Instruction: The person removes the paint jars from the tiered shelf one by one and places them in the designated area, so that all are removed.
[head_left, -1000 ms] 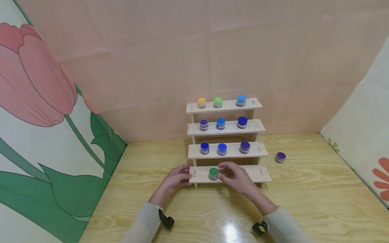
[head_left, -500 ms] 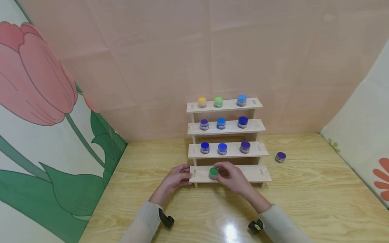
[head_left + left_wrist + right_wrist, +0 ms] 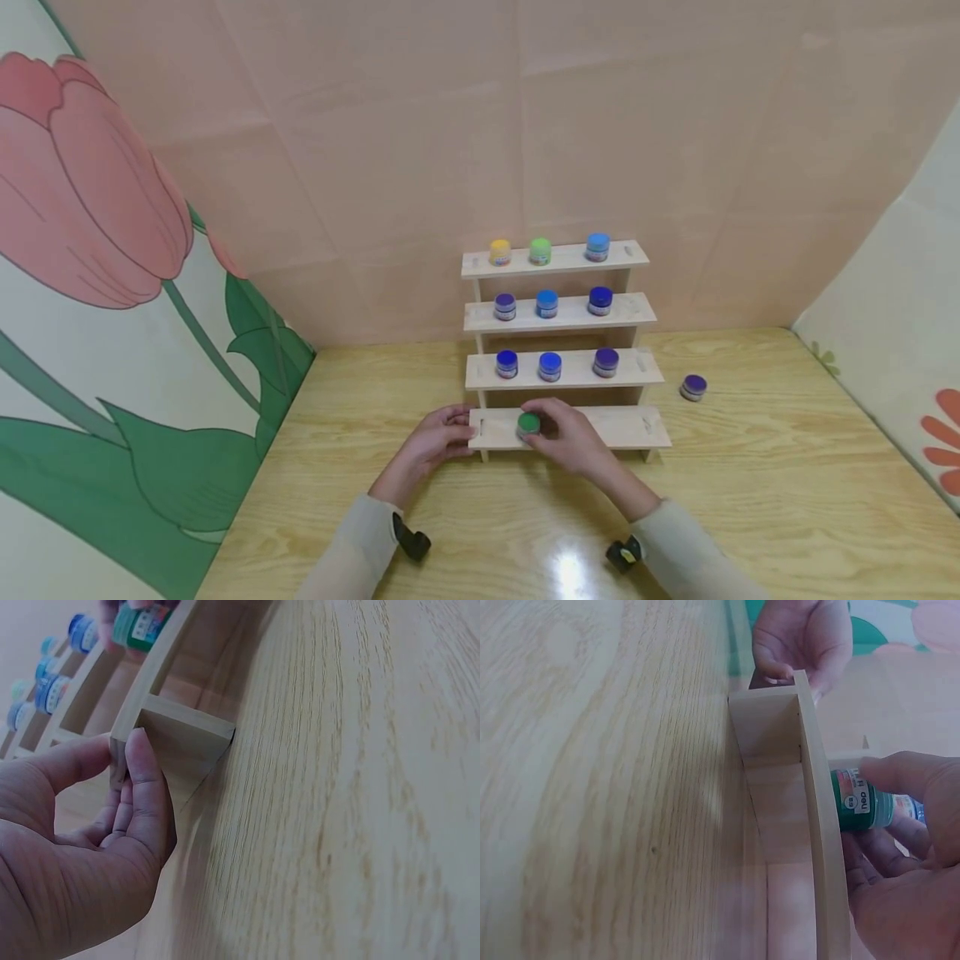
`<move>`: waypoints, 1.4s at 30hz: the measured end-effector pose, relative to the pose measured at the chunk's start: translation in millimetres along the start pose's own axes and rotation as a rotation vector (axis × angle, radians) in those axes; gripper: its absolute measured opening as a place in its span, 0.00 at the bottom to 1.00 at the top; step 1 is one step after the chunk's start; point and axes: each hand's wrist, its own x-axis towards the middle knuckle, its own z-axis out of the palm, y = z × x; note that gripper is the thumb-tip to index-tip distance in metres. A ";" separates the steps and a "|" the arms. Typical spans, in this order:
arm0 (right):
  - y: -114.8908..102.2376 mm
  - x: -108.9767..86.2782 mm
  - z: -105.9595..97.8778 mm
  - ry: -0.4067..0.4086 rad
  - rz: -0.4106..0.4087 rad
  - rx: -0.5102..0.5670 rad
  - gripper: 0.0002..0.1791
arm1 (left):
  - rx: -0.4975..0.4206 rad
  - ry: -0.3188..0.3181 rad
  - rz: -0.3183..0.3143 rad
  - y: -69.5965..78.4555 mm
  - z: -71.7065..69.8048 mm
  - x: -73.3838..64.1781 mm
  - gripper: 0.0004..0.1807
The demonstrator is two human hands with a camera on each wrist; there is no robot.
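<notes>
Head view shows your right hand (image 3: 570, 435) with fingers curled round the green jar (image 3: 528, 423), upright on the wooden stand (image 3: 577, 362), left of middle on its nearest step (image 3: 622, 427) — your left hand (image 3: 435, 438) pinches that step's left end. One purple-lidded jar (image 3: 693, 387) sits rightward on the bench (image 3: 787, 467).

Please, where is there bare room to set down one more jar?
Bare: the pale wood-grain table left of the left hand, and the pale wooden rack's lowest step, right of the right hand. Crowded: between the hands, where the right one grips a green-lidded round jar; each upper step holds three round jars.
</notes>
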 end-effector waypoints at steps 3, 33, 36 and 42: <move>-0.6 1.0 0.8 -0.004 0.023 -0.007 0.24 | 0.001 0.002 0.003 -0.4 0.0 0.6 0.31; -5.9 -20.2 -26.3 0.027 0.029 -0.032 0.25 | -0.003 0.014 0.002 -2.3 0.6 1.2 0.31; -4.5 -25.5 -33.8 0.030 0.011 -0.050 0.24 | 0.000 0.015 0.005 -1.8 1.0 0.1 0.31; 0.9 -37.1 -47.0 0.062 -0.046 -0.075 0.23 | 0.001 0.016 -0.003 -1.1 0.6 -0.3 0.31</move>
